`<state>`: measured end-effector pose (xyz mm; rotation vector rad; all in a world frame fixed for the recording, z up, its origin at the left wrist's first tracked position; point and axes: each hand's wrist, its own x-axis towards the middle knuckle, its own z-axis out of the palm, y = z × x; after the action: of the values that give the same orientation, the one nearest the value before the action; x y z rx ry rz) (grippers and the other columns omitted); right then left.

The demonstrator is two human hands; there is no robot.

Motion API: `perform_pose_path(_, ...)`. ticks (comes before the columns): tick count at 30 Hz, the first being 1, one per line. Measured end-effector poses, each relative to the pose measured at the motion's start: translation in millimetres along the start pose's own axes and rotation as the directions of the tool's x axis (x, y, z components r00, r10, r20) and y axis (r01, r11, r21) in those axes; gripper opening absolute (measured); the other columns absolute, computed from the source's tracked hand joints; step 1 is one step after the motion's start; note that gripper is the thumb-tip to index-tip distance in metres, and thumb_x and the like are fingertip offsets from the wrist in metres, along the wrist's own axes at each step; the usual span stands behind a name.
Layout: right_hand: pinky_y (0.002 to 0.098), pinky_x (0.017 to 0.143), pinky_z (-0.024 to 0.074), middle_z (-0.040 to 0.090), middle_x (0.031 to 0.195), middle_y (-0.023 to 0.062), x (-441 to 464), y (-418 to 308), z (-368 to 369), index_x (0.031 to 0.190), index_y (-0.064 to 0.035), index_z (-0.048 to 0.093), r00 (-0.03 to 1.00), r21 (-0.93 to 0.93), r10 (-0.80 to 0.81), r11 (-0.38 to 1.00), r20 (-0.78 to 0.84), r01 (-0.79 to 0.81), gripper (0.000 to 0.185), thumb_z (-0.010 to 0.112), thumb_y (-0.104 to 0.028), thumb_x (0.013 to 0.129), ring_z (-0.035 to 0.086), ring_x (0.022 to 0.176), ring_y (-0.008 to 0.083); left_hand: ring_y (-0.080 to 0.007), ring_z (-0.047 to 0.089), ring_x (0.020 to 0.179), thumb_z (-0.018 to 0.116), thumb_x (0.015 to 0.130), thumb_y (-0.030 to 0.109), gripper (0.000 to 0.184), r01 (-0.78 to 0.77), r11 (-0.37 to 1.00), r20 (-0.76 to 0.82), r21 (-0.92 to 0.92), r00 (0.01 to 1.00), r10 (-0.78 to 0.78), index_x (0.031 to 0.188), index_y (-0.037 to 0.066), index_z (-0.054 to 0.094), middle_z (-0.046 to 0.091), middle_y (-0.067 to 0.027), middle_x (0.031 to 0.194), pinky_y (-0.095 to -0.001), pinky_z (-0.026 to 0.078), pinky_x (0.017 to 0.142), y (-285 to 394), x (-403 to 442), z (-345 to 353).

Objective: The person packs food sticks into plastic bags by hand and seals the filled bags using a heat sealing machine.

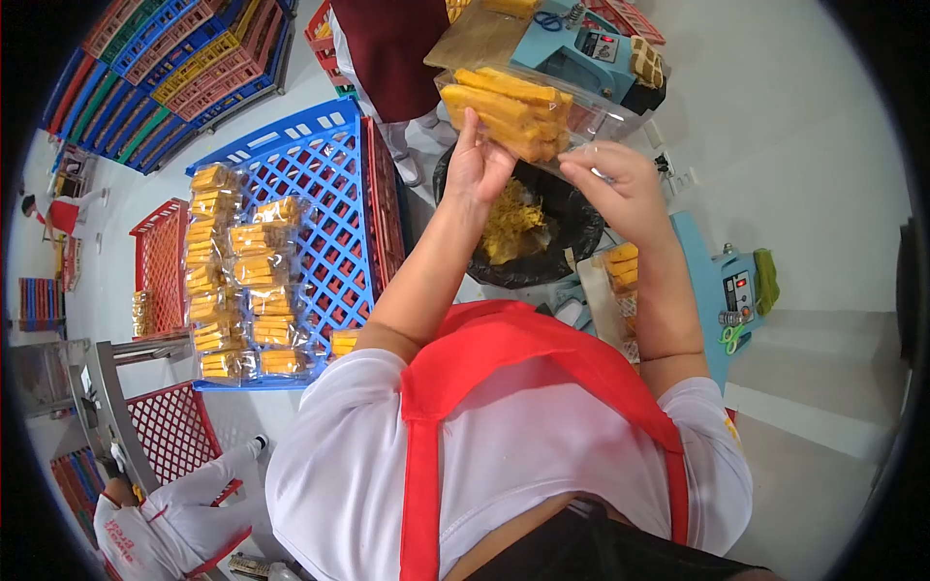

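A clear plastic bag of yellow sticks point(509, 108) is held up in front of me, tilted. My left hand point(478, 165) supports its lower left side, thumb on the plastic and fingers behind it. My right hand point(610, 174) is closed in a pinch at the bag's right end, by the loose plastic. Below the bag stands a bin with a black liner point(572, 228), with yellow scraps point(513, 221) in it. To the left, a blue crate point(334, 208) holds rows of filled bags point(257, 271).
Light blue machines stand ahead point(557, 60) and at right point(712, 290), scissors point(730, 338) on the right one. A person in a maroon apron point(392, 53) stands beyond the crate. Another person in white point(184, 513) is at lower left. Stacked crates point(174, 68) rise at upper left.
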<state>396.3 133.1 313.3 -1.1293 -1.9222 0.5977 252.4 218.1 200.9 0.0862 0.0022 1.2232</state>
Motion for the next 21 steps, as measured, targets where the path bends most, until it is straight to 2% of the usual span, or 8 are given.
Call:
perform_pose_path(1, 0.0262, 0.060, 0.0425, 0.059, 0.071, 0.0086, -1.8, 0.2, 0.8, 0.077, -0.0007, 0.061, 1.000, -0.003, -0.001, 1.000, 0.001, 0.001, 0.008, 0.059, -0.007, 0.072, 0.056, 0.065, 0.0173, -0.0229, 0.032, 0.118, 0.043, 0.086, 0.030, 0.044, -0.021, 1.000, 0.050, -0.008, 0.999, 0.022, 0.122, 0.007, 0.034, 0.036, -0.0074, 0.127, -0.0403, 0.022, 0.101, -0.7, -0.9, 2.7)
perform_pose_path(3, 0.0275, 0.058, 0.0424, 0.058, 0.069, 0.0091, -8.2, 1.2, 5.1, 0.076, -0.0003, 0.061, 0.976, 0.041, -0.213, 0.977, 0.050, 0.211, 0.008, 0.061, -0.006, 0.070, 0.056, 0.064, 0.0192, -0.0228, 0.033, 0.118, 0.044, 0.085, 0.029, 0.044, -0.045, 0.999, 0.103, -0.020, 0.994, 0.047, 0.122, 0.006, 0.034, 0.037, -0.0078, 0.126, -0.0399, 0.022, 0.101, 1.8, -0.9, 7.8)
perform_pose_path(5, 0.0290, 0.056, 0.0427, 0.058, 0.069, 0.0097, -11.7, -1.7, 9.8, 0.075, -0.0011, 0.061, 0.967, 0.044, -0.242, 0.970, 0.074, 0.239, 0.008, 0.062, -0.006, 0.069, 0.056, 0.062, 0.0217, -0.0226, 0.033, 0.118, 0.047, 0.084, 0.029, 0.045, 0.041, 0.996, 0.167, -0.083, 0.986, -0.027, 0.122, 0.006, 0.034, 0.038, -0.0082, 0.126, -0.0398, 0.022, 0.101, 8.1, -0.9, 11.6)
perform_pose_path(11, 0.0306, 0.054, 0.0418, 0.058, 0.068, 0.0089, -12.9, -9.7, 13.9, 0.075, -0.0026, 0.061, 0.941, -0.098, -0.312, 0.941, 0.130, 0.325, 0.009, 0.063, -0.007, 0.068, 0.055, 0.062, 0.0247, -0.0245, 0.035, 0.116, 0.052, 0.080, 0.034, 0.053, 0.034, 0.999, 0.227, 0.015, 0.973, -0.036, 0.122, 0.006, 0.033, 0.040, -0.0094, 0.123, -0.0416, 0.024, 0.099, 14.0, -6.0, 21.2)
perform_pose_path(15, 0.0303, 0.056, 0.0421, 0.058, 0.069, 0.0088, -11.8, -7.8, 17.9, 0.075, -0.0026, 0.060, 0.939, -0.050, -0.295, 0.950, 0.177, 0.308, 0.008, 0.063, -0.007, 0.069, 0.055, 0.063, 0.0243, -0.0248, 0.037, 0.114, 0.053, 0.080, 0.033, 0.054, 0.046, 0.999, 0.240, -0.017, 0.970, -0.040, 0.123, 0.007, 0.033, 0.040, -0.0094, 0.123, -0.0424, 0.027, 0.098, 17.6, -5.0, 17.0)
perform_pose_path(16, 0.0298, 0.056, 0.0422, 0.058, 0.069, 0.0093, -9.9, -10.4, 17.5, 0.075, -0.0024, 0.060, 0.955, -0.031, -0.271, 0.960, 0.118, 0.277, 0.008, 0.062, -0.008, 0.069, 0.055, 0.063, 0.0242, -0.0248, 0.037, 0.114, 0.053, 0.080, 0.033, 0.054, 0.041, 0.999, 0.239, -0.018, 0.970, -0.035, 0.123, 0.007, 0.033, 0.040, -0.0094, 0.123, -0.0424, 0.027, 0.098, 18.1, -3.7, 16.4)
perform_pose_path(19, 0.0286, 0.055, 0.0424, 0.057, 0.066, 0.0086, 8.6, -17.9, 3.1, 0.074, -0.0010, 0.059, 0.974, -0.160, -0.220, 0.965, -0.057, 0.208, 0.009, 0.059, -0.010, 0.073, 0.055, 0.059, 0.0193, -0.0255, 0.039, 0.113, 0.053, 0.081, 0.029, 0.053, -0.058, 0.988, 0.110, 0.142, 0.993, 0.043, 0.123, 0.007, 0.031, 0.040, -0.0104, 0.122, -0.0443, 0.028, 0.097, 18.1, 3.9, 6.4)
perform_pose_path(21, 0.0268, 0.052, 0.0416, 0.054, 0.062, 0.0052, 37.8, -9.0, -18.6, 0.073, 0.0004, 0.057, 0.996, -0.133, -0.020, 0.991, -0.088, 0.008, 0.016, 0.055, -0.015, 0.076, 0.052, 0.056, 0.0123, -0.0248, 0.040, 0.112, 0.052, 0.082, 0.028, 0.048, 0.005, 0.919, -0.015, 0.395, 1.000, 0.001, 0.121, 0.006, 0.035, 0.043, -0.0117, 0.120, -0.0402, 0.030, 0.096, 19.7, 12.0, -12.9)
